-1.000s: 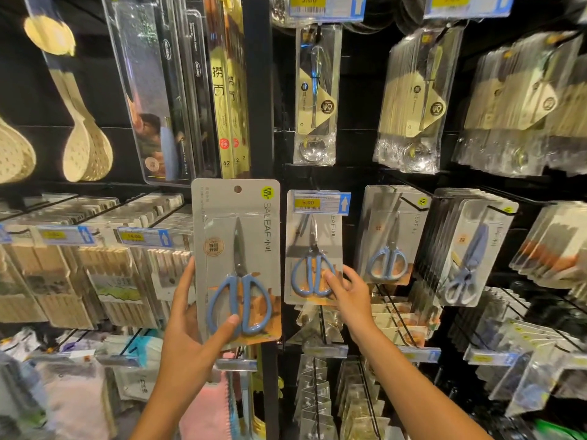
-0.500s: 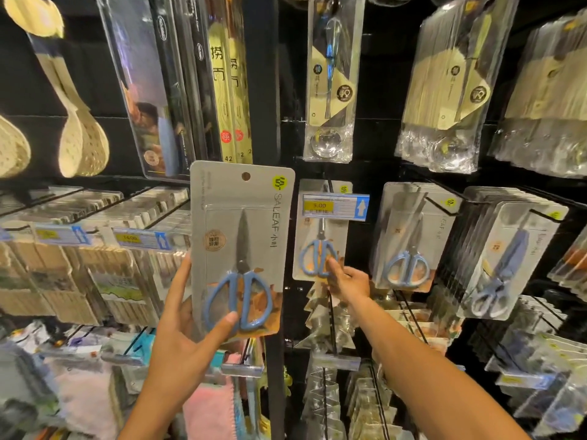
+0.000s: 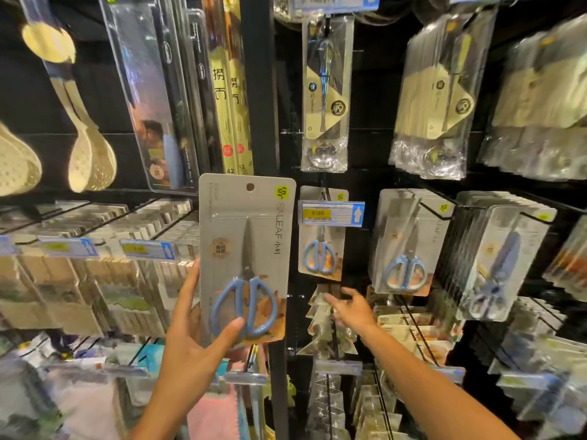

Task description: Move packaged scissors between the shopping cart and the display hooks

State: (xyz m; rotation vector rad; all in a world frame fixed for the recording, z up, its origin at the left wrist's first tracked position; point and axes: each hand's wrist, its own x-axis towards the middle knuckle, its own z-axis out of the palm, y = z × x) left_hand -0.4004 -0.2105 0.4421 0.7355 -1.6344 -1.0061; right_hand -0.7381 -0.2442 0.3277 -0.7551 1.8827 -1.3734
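Observation:
My left hand [image 3: 193, 338] grips a grey carded pack of blue-handled scissors [image 3: 246, 258] by its lower edge, thumb across the handles, holding it upright in front of the black shelf post. A second scissors pack [image 3: 320, 249] hangs far back on its display hook [image 3: 324, 198], behind a blue price tag [image 3: 332, 212]. My right hand [image 3: 349, 308] hovers just below that pack with fingers spread, touching nothing. More scissors packs [image 3: 406, 246] hang on the hook to the right. No shopping cart is in view.
A vertical black post [image 3: 260, 90] divides the display. Bagged whisks [image 3: 324, 96] hang above, slotted spoons [image 3: 89, 154] at upper left, wooden utensil packs [image 3: 95, 274] on the left hooks. Hooks with clear packets [image 3: 330, 325] jut out below my right hand.
My right hand has let go of the hanging scissors pack and dropped below it, fingers apart. The pack now sits further back on the hook. My left hand keeps its pack.

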